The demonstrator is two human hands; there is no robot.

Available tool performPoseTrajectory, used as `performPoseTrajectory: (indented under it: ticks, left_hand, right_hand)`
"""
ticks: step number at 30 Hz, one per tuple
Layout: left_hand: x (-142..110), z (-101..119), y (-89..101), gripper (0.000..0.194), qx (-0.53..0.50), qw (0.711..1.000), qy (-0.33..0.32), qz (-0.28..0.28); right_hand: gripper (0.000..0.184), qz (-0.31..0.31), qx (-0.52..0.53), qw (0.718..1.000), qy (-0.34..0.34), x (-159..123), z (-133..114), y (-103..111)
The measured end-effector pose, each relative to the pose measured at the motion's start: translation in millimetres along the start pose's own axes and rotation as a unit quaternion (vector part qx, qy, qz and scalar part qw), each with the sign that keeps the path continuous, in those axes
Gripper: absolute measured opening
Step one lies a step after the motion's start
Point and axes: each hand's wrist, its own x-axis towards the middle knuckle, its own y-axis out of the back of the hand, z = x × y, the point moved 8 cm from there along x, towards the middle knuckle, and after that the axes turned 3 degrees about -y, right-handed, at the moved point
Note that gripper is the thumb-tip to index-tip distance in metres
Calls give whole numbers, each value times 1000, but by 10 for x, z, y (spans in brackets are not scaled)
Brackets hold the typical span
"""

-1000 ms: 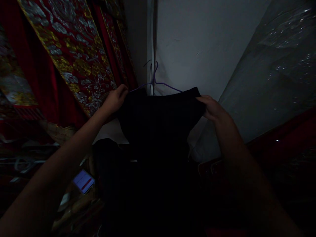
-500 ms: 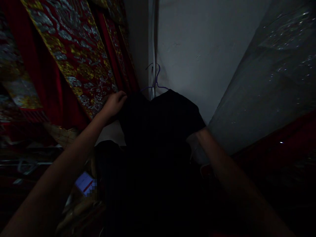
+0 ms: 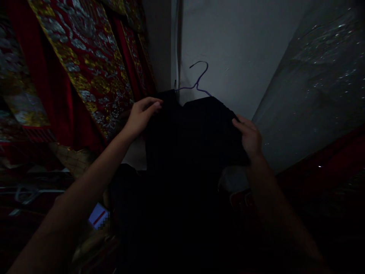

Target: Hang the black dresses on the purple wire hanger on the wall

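Note:
A black short-sleeved shirt (image 3: 194, 140) hangs on a thin purple hanger (image 3: 196, 84), whose hook rises bare above the neckline. My left hand (image 3: 142, 114) pinches the shirt's left shoulder, thumb and fingers closed together on the cloth. At the opposite shoulder, my right hand (image 3: 249, 135) is closed round the fabric near the top of the sleeve, its thumb in front. The lower part of the shirt is lost in deep shadow.
Red cloth embroidered in gold and silver (image 3: 97, 72) hangs at the left. Behind the shirt stands a pale wall (image 3: 228, 45). Shiny clear plastic sheeting (image 3: 313, 87) covers the right side. A small white-and-red item (image 3: 98, 216) lies at lower left.
The hanger and the shirt's top have shifted right and slightly up. My right hand, hidden behind the sleeve before, now shows gripping the right shoulder. My left hand has moved a little right.

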Motion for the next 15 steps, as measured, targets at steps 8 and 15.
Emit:
performPoseTrajectory:
  ticks: [8, 15]
  left_hand:
    - [-900, 28, -560, 25, -314, 886, 305, -156]
    - [-1104, -123, -52, 40, -8, 924, 250, -288]
  right_hand:
    - [23, -560, -223, 795, 70, -1594, -214, -1154]
    - [33, -299, -265, 902, 165, -646, 277, -914]
